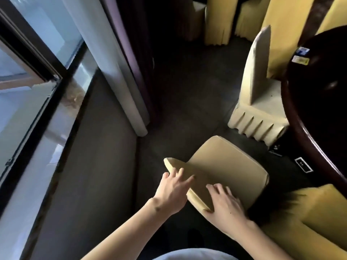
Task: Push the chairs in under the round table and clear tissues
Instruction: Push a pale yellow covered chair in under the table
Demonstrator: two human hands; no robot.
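Two bare hands rest on the top edge of one chair's backrest. The left hand (171, 194) lies with its fingers (177, 173) spread and flat against the back face of the nearest yellow fabric-covered chair (225, 166), near the backrest's left corner. The right hand (225, 202) sits further along the same edge, its fingers (217, 187) draped loosely over the front face and its thumb side behind; neither hand is clenched, both lie open against the fabric rather than wrapped tight.

Beyond the fingertips, this chair's padded seat stretches away toward the dark floor. Its seat stands beside the dark, glossy round wooden table (319, 94), whose curved rim runs off to the right of the right hand, not yet under it as far as can be seen.

A second chair, pale cream with a pleated skirt (257, 102), stands well beyond the fingers, its seat edge meeting the table rim. Further off, at the top of the view, at least two more yellow skirted chairs (217, 25) show in part; their exact number cannot be told. Two small labelled packets (301, 55) lie on the table top, far from both hands. Left of the left hand are a grey wall panel, a pale rolled curtain (116, 68) and a dark-framed window (37, 59).
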